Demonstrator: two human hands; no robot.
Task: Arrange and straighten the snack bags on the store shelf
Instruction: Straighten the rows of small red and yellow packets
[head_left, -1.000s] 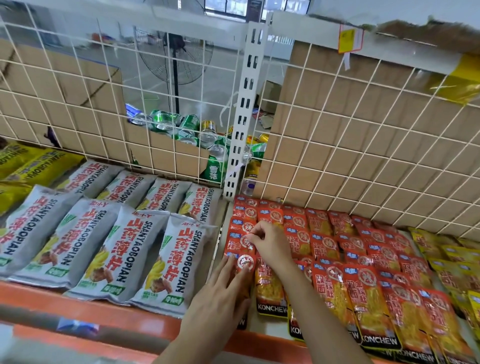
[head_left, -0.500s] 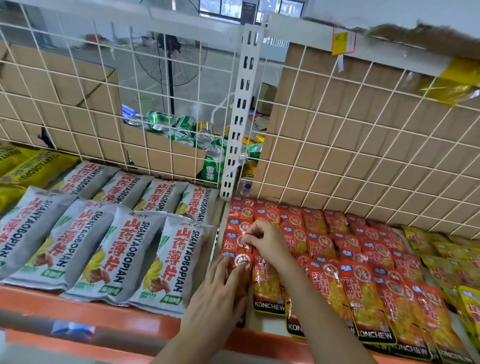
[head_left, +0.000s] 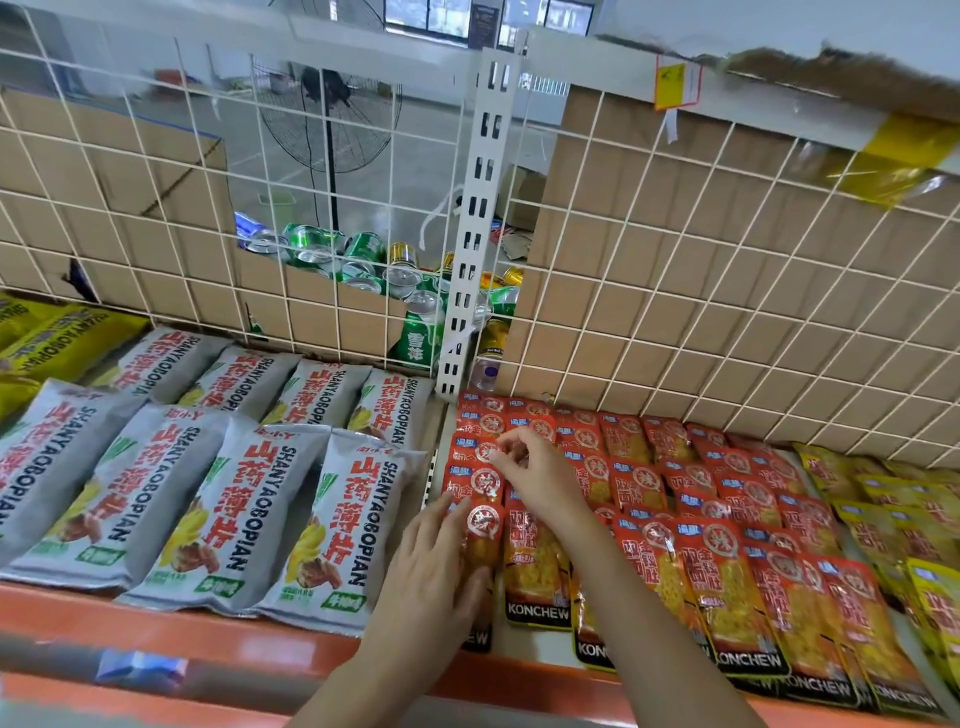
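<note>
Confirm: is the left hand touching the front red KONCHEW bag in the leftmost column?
Touching. Head view: the left hand lies with straight fingers flat on the front red KONCHEW bag, covering its lower left part.

Glossy plastic snack bags (head_left: 727, 582), wire grid (head_left: 675, 291)

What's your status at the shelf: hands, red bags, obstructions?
Left hand flat on front red bag. Right hand pinching red bag behind. No obstruction seen.

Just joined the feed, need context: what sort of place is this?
Probably a shop aisle: rows of red snack bags and grey snack bags on an orange-edged shelf, a wire grid back, a yellow tag above.
</note>
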